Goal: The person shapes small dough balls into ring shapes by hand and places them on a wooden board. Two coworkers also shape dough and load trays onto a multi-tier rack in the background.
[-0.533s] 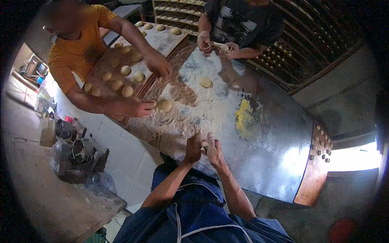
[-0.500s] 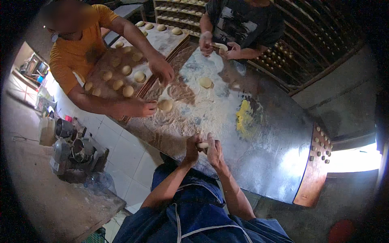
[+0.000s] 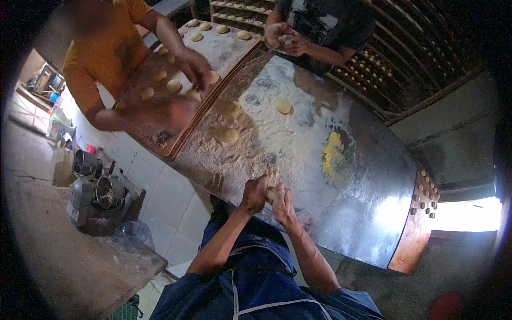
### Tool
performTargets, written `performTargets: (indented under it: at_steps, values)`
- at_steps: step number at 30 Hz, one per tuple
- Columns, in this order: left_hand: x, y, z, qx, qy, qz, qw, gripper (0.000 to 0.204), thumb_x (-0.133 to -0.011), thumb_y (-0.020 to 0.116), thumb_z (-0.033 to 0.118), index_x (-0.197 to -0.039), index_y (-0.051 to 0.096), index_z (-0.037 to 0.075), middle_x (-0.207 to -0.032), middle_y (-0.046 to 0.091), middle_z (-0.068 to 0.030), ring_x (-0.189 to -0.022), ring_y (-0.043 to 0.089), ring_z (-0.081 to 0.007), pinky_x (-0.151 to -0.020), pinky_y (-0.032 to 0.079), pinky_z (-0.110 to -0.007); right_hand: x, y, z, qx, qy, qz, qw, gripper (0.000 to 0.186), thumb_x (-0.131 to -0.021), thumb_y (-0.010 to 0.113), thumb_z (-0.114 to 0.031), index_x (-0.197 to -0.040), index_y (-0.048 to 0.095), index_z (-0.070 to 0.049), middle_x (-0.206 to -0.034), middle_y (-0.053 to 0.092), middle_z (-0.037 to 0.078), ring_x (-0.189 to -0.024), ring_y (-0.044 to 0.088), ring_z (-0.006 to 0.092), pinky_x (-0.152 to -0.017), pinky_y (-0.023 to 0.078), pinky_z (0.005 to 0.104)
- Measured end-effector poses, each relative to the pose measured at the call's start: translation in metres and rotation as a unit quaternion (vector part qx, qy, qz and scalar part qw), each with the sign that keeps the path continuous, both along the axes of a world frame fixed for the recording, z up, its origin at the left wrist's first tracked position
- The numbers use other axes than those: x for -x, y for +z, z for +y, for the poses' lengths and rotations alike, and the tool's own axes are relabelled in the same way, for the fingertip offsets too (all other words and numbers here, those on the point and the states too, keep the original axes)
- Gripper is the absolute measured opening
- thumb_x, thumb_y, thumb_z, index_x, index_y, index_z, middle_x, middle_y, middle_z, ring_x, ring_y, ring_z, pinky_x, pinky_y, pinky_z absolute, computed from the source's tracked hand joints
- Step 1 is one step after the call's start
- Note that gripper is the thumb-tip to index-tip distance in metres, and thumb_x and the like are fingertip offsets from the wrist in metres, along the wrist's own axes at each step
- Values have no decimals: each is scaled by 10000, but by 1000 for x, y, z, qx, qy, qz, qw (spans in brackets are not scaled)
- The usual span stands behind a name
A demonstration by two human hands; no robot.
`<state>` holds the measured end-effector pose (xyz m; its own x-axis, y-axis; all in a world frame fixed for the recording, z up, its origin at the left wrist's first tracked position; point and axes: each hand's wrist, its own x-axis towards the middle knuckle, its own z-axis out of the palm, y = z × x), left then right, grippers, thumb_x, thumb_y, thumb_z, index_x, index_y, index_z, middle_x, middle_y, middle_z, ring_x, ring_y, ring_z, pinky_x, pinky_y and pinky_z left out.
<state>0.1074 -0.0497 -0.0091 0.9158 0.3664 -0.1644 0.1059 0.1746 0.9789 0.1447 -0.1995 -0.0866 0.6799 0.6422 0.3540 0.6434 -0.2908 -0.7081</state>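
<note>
a dark metal table (image 3: 357,224) fills the middle, floured on its left half. along its far left lies a large floured board (image 3: 226,50) of pale rounds, where a co-worker in an orange shirt (image 3: 109,45) works; another in a dark shirt (image 3: 330,26) handles something at the far edge. a narrow wooden board (image 3: 408,256) with small pieces sits at the right end. a yellow smear (image 3: 333,154) marks the tabletop. at the near edge, the left hand (image 3: 254,196) and right hand (image 3: 284,205) come together, fingers clamped on one small dough piece (image 3: 270,196) between them. beyond them lie dough rounds (image 3: 229,136). the step in hand looks like shaping by squeezing; the next move likely calls for light, even pressure from both sides, so the dough doesn't tear.
</note>
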Motion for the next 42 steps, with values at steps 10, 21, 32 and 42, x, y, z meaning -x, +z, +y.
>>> performTargets:
  at_steps: [10,21,32,42]
  values:
    - [20,6,65,182,86,-62,978,365,-965,404,371,-693,381,128,-646,424,1,-595,465,-171,-545,378,-307,3,145,110,-32,-15,356,934,691,-997,327,-519,-737,642,38,-609,574,65,-565,483,140,-532,391,343]
    - [77,39,185,-225,157,-28,961,279,-880,493,245,-716,489,18,-637,499,-161,-599,519,-328,-564,392,-399,26,157,234,32,156,270,950,504,-991,417,-413,-844,633,18,-758,641,148,-678,595,241,-589,446,379]
    - [79,75,340,-290,298,121,901,252,-930,473,203,-869,585,-14,-788,526,-142,-754,544,-271,-720,461,-421,8,166,372,181,46,140,972,539,-748,730,-258,-1155,512,20,-934,636,228,-869,630,384,-803,492,469]
    - [86,47,347,-469,247,81,844,322,-761,739,239,-994,650,36,-964,591,-174,-939,545,-369,-822,459,-454,-18,162,387,139,0,-99,985,361,-856,558,-142,-1179,512,13,-1087,523,270,-1080,467,457,-946,362,533]
